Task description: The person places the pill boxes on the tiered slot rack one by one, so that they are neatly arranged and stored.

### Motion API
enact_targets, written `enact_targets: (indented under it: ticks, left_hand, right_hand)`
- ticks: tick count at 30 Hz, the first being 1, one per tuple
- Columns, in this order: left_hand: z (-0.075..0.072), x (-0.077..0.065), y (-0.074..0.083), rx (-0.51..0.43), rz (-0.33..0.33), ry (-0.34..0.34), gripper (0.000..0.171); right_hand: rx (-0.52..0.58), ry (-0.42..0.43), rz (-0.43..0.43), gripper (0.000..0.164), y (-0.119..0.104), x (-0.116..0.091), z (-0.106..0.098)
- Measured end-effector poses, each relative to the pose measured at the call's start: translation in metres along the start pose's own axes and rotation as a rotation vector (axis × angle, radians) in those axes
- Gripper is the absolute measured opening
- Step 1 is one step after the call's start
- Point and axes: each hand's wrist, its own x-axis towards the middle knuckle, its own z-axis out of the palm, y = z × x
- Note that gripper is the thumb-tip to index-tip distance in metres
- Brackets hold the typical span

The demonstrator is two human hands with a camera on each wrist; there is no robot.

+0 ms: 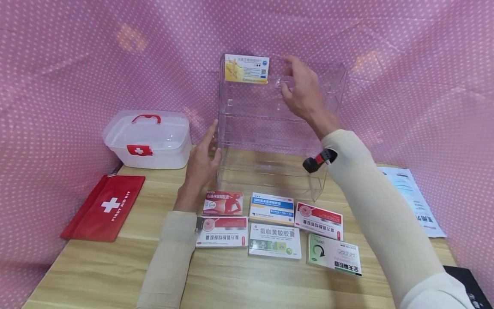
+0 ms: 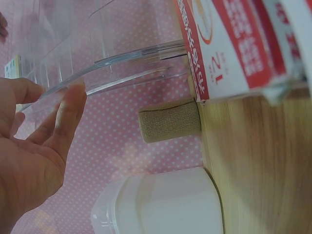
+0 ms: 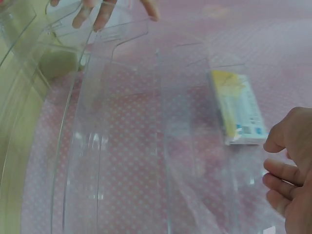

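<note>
A clear acrylic display rack [image 1: 270, 148] with several tiers stands on the table. Its left side edge is held between the thumb and fingers of my left hand [image 1: 201, 165], seen close in the left wrist view [image 2: 39, 141]. On the top tier, at the left end, a yellow-and-white medicine box [image 1: 247, 68] stands upright. Just right of that box is my right hand [image 1: 305, 88], fingers loosely bent and holding nothing; the right wrist view shows a small gap between the thumb and the box [image 3: 239, 107].
In front of the rack lie several medicine boxes, including a red one [image 1: 223, 203], a blue-and-white one [image 1: 272, 209] and a green-and-white one [image 1: 333, 254]. To the left are a white lidded case [image 1: 154, 154] and a red first aid pouch [image 1: 104, 208]. A printed packet [image 1: 414, 201] lies right.
</note>
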Motion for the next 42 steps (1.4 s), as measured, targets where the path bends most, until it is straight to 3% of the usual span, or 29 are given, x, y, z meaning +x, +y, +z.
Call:
enact_targets:
  ticks: [3, 6, 11, 16, 20, 25, 31, 42]
  left_hand:
    - [0.000, 0.000, 0.000, 0.001, 0.003, 0.002, 0.082]
    - [0.000, 0.000, 0.000, -0.001, 0.008, 0.002, 0.082]
    - [0.000, 0.000, 0.000, -0.008, 0.012, 0.004, 0.081]
    - [0.000, -0.001, -0.002, -0.006, 0.002, 0.003, 0.083]
    - [0.002, -0.001, -0.004, -0.018, 0.005, 0.000, 0.084]
    - [0.001, 0.000, -0.003, -0.012, 0.011, -0.004, 0.084]
    - [-0.003, 0.000, 0.000, -0.011, -0.011, -0.005, 0.085]
    - [0.002, 0.000, -0.002, -0.003, -0.006, -0.007, 0.083]
  right_hand:
    - [-0.003, 0.017, -0.038, 0.039, 0.006, -0.023, -0.014]
    - [-0.016, -0.034, -0.031, 0.029, 0.012, -0.054, -0.031]
    - [-0.066, -0.197, 0.045, 0.024, 0.028, -0.117, -0.056]
    - [-0.067, -0.421, 0.092, 0.020, 0.058, -0.179, -0.061]
    - [-0.031, -0.592, 0.216, 0.031, 0.087, -0.230, -0.055]
    - [-0.025, -0.691, 0.374, 0.050, 0.119, -0.283, -0.045]
    - [0.074, -0.708, 0.411, 0.063, 0.137, -0.313, -0.042]
    - [0.153, -0.676, 0.375, 0.066, 0.143, -0.327, -0.039]
